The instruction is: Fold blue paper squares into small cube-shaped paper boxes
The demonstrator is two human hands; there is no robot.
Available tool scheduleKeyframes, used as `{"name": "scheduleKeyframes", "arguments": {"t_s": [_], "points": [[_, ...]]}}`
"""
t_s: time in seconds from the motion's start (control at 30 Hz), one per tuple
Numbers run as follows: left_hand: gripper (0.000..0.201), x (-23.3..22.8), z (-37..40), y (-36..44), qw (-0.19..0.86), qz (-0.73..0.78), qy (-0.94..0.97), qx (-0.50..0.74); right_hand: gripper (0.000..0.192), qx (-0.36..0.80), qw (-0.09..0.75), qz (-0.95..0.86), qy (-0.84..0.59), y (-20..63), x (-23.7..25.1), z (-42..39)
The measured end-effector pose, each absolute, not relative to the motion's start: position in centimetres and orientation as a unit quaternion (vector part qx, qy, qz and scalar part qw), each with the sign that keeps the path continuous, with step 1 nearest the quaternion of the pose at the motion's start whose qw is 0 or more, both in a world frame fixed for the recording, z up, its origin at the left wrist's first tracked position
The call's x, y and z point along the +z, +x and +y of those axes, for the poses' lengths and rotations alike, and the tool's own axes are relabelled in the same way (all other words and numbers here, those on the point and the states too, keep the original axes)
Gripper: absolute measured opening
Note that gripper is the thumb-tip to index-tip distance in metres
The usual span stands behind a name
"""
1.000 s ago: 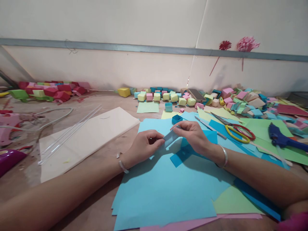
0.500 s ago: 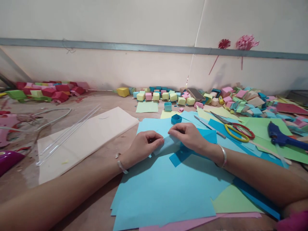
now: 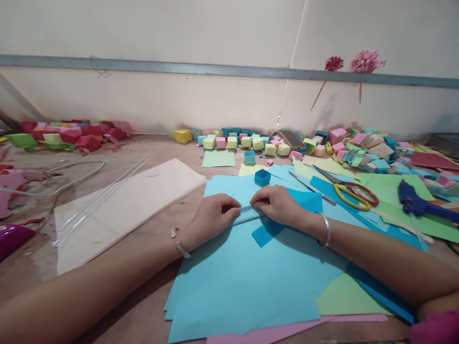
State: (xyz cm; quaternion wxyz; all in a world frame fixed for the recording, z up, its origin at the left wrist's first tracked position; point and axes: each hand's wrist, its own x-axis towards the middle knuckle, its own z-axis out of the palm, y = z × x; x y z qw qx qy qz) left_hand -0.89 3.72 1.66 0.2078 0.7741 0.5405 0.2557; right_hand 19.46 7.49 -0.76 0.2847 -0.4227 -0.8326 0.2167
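Light-blue paper strip [image 3: 247, 213] pinched flat between left hand [image 3: 211, 217] and right hand [image 3: 279, 205], pressed onto blue sheet [image 3: 244, 282] on desk [image 3: 150, 306] for firm backing.

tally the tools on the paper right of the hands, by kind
scissors: 1
glue gun: 1
ruler: 1
Total: 3
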Motion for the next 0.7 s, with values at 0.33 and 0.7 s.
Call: {"name": "scheduleKeyframes", "arguments": {"t_s": [0.33,0.7], "points": [[0.028,0.3,3.9,-1.5,0.109,0.463,0.862,0.176,0.023,0.001,0.219,-0.901,-0.375,19.1,-2.1,7.6],[0.029,0.3,4.0,-1.4,0.082,0.464,0.870,0.146,0.026,-0.220,0.016,-0.927,-0.302,18.7,-0.7,6.0]]}}
